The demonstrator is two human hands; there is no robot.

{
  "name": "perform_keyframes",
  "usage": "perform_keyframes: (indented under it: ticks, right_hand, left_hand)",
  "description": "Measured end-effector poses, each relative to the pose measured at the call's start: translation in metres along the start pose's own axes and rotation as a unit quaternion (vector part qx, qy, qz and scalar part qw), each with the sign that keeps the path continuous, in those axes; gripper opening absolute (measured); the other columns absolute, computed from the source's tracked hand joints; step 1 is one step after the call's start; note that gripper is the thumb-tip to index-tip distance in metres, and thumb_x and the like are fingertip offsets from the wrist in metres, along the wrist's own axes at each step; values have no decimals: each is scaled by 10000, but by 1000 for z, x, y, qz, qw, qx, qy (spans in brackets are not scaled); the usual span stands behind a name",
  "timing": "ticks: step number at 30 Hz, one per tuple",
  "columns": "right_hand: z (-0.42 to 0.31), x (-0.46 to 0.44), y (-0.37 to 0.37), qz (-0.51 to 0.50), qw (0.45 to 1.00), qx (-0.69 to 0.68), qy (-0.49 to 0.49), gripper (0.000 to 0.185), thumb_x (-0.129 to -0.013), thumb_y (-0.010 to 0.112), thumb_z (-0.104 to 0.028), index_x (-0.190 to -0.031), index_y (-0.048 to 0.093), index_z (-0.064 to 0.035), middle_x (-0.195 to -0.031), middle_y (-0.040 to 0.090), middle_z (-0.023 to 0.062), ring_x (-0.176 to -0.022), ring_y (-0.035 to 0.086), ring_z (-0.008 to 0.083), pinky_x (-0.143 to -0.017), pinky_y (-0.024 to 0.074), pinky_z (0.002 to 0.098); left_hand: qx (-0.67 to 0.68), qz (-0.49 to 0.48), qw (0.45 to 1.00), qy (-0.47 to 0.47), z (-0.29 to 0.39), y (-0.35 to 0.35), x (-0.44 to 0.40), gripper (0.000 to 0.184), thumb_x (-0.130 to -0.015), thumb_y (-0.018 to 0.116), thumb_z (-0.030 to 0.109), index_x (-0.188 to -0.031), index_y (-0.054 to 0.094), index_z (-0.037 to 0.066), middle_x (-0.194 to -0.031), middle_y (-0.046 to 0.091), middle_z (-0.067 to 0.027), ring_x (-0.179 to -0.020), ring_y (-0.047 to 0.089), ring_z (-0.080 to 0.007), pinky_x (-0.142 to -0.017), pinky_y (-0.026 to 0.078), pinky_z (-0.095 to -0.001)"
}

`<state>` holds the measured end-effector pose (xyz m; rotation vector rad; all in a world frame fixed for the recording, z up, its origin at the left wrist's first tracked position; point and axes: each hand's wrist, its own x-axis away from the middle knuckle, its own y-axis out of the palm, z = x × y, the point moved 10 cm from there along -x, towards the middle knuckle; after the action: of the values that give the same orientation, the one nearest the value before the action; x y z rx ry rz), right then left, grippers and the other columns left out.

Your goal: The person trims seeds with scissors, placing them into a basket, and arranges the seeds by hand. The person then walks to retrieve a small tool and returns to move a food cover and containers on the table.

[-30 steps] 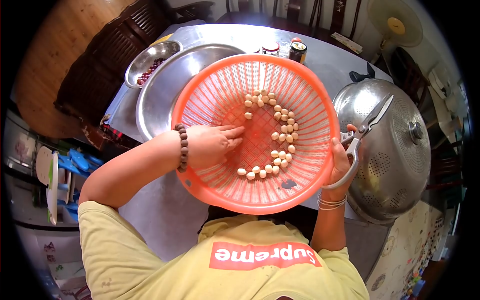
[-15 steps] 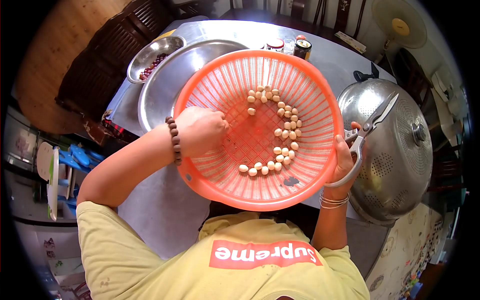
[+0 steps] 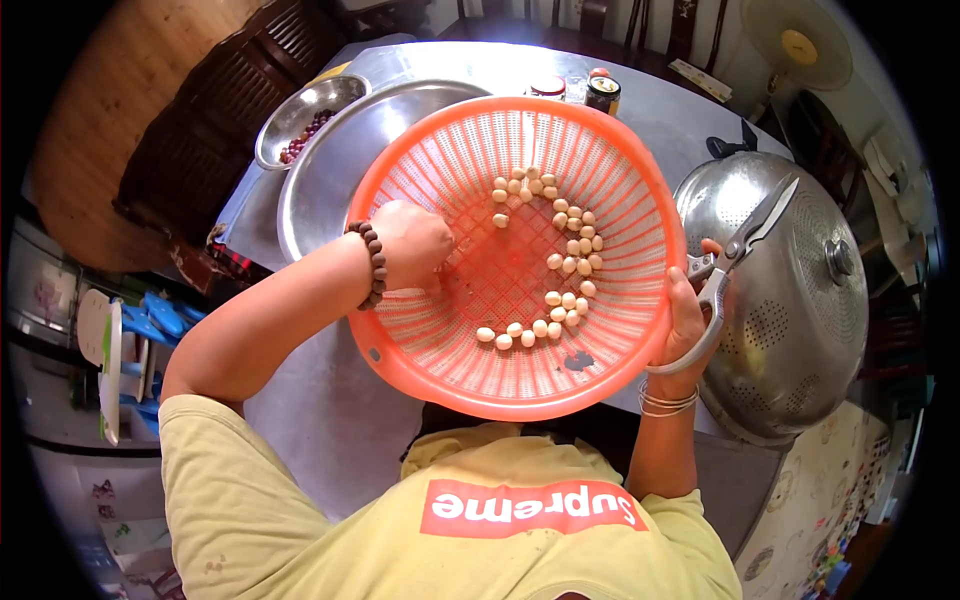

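Observation:
An orange-red plastic basket (image 3: 520, 408) is tilted toward me in front of my chest. Inside it, small pale beige round pieces (image 3: 568, 266), perhaps fruits, lie in a curved band on the right side and along the near wall. My left hand (image 3: 412, 240) is closed in a fist over the basket's left side, fingers bent downward; what they hold, if anything, is hidden. My right hand (image 3: 690, 320) grips the right rim. Grey-handled scissors (image 3: 738, 250) hang on that same hand, blades pointing away and to the right.
Behind the basket on the grey table (image 3: 690, 150) are a wide steel basin (image 3: 315, 190), a steel bowl (image 3: 285, 115) with dark red fruits and a dark-lidded jar (image 3: 603, 95). A large perforated steel lid (image 3: 790, 300) stands at the right. A fan (image 3: 797, 45) is farther back.
My left hand has moved slightly forward, its wrist shifting right over the basket rim. My right hand, the scissors and the pale pieces stay almost the same.

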<state>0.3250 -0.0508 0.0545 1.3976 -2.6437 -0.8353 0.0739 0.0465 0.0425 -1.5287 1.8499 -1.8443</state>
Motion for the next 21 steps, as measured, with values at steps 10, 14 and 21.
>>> perform_keyframes:
  ticks: [10, 14, 21]
  right_hand:
    - [-4, 1, 2, -7, 1000, 12, -10, 387, -774, 588, 9, -1137, 455, 0, -752, 432, -20, -660, 441, 62, -638, 405, 195]
    - [2, -1, -1, -12, 1000, 29, 1, 379, -780, 585, 4, -1136, 457, -3, -750, 427, -22, -667, 436, 62, -648, 396, 190]
    - [-4, -1, 4, -9, 999, 29, -9, 375, -784, 582, 3, -1137, 457, -1, -784, 462, -6, -679, 447, 65, -653, 399, 192]
  left_hand:
    - [-63, 58, 995, 47, 2, 5, -4, 92, -697, 595, 50, -768, 651, 71, -766, 641, -83, -759, 640, -248, -628, 521, -344]
    - [-56, 38, 997, 47, 3, 6, -4, 83, -696, 591, 50, -758, 645, 64, -765, 640, -82, -751, 638, -249, -625, 520, -348]
    - [22, 57, 990, 130, 4, -2, 1, 88, -712, 603, 62, -798, 621, 53, -768, 625, -100, -739, 623, -266, -645, 505, -356]
